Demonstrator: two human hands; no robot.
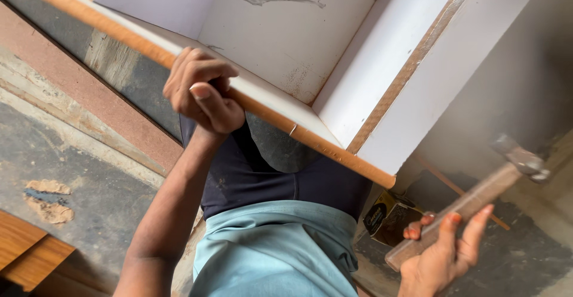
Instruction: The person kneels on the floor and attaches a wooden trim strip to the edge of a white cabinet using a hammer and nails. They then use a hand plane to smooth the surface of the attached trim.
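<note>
The left hand [202, 88] is gripping the front edge of a white laminated panel [268, 109], its fingers [209, 70] curled tight over the brown edge band [322, 145] and the thumb pressing from below. This panel is forming part of a white cabinet box [382, 76], which is sitting tilted above the person's lap, with a marble-patterned back board [280, 28] showing inside it. A small bent wire or staple [293, 129] is sticking out of the edge band just beside the left hand.

The right hand [444, 252] is holding a hammer [471, 201] by the low end of its wooden handle, fingers wrapped loosely around it, the metal head [522, 157] blurred and raised well apart from the panel. A small dark and yellow box [388, 216] is lying on the grey floor [89, 195] near the right hand. Brown wooden boards [30, 249] are lying at the lower left.
</note>
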